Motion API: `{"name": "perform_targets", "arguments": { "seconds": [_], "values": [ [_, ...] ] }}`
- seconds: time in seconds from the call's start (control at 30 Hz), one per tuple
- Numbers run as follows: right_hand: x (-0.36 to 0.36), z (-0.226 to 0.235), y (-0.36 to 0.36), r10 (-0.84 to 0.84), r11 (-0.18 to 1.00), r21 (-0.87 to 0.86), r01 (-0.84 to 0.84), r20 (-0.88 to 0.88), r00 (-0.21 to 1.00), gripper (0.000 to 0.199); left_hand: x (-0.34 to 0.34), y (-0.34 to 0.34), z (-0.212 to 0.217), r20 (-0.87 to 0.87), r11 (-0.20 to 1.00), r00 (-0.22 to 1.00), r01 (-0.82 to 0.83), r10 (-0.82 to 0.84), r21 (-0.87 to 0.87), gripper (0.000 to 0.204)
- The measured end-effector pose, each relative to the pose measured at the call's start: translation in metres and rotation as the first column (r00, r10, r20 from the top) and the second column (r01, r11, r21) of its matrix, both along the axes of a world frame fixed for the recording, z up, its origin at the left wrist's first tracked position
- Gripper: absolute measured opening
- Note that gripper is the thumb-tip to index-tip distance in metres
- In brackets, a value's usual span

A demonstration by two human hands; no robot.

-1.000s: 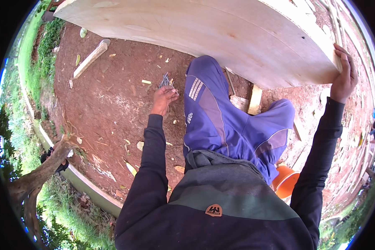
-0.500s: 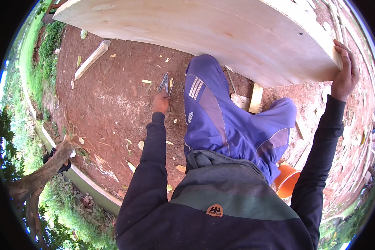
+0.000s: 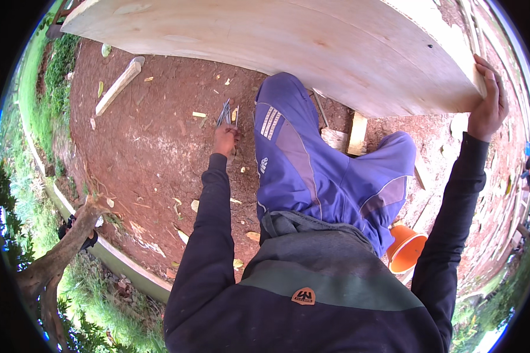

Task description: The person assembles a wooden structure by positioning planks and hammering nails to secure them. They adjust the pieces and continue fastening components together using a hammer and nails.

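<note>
Left hand [image 3: 225, 140] now lifted, fingers pinching nails [image 3: 225, 112]; right hand [image 3: 487, 106] gripping plywood sheet [image 3: 288, 41]; knee beside

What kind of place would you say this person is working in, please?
Probably an outdoor building or carpentry site. The left hand holds a bunch of nails over bare red soil strewn with wood chips, the right hand grips a large plywood sheet, and grass borders the plot.

We see a pale cream board [image 3: 288, 44]; blue-purple trousers [image 3: 330, 170] with white stripes; an orange bucket [image 3: 407, 250]; red-brown soil [image 3: 153, 147].
</note>
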State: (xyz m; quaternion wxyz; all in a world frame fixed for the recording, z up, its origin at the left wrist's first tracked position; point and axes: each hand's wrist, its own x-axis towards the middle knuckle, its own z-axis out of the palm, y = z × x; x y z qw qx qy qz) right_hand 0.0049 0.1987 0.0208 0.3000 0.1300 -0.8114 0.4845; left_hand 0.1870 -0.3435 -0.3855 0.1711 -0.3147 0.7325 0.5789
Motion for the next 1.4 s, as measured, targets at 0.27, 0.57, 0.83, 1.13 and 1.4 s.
{"name": "perform_targets", "arguments": {
  "seconds": [0.27, 0.57, 0.83, 1.13, 1.4],
  "values": [
    [0.006, -0.001, 0.0, -0.003, 0.999, -0.04, 0.005, 0.04, 0.999, 0.03, -0.018, 0.034, 0.172, -0.207, 0.642, 0.939, -0.018, 0.273, 0.766, 0.026],
    [0.014, 0.003, -0.012, -0.039, 0.999, -0.034, 0.042, 0.08, 0.996, 0.027, -0.059, 0.041, 0.134, -0.289, 0.984, 0.941, -0.178, 0.178, 0.028, 0.011],
    [0.011, -0.002, -0.017, -0.039, 0.999, -0.034, 0.042, 0.06, 0.997, 0.029, -0.004, -0.001, -0.006, -0.188, 0.806, 0.969, 0.017, -0.158, -0.592, 0.015],
    [0.02, 0.001, -0.006, -0.064, 0.998, -0.014, 0.064, 0.021, 0.998, 0.03, -0.027, 0.068, 0.002, 0.033, 0.627, 0.937, 0.257, -0.347, -0.736, 0.019],
    [0.022, 0.002, -0.027, -0.011, 0.999, -0.04, 0.012, 0.011, 1.0, 0.026, -0.022, 0.051, 0.028, -0.338, 0.675, 0.897, -0.063, -0.284, -0.735, 0.013]
  ]
}}
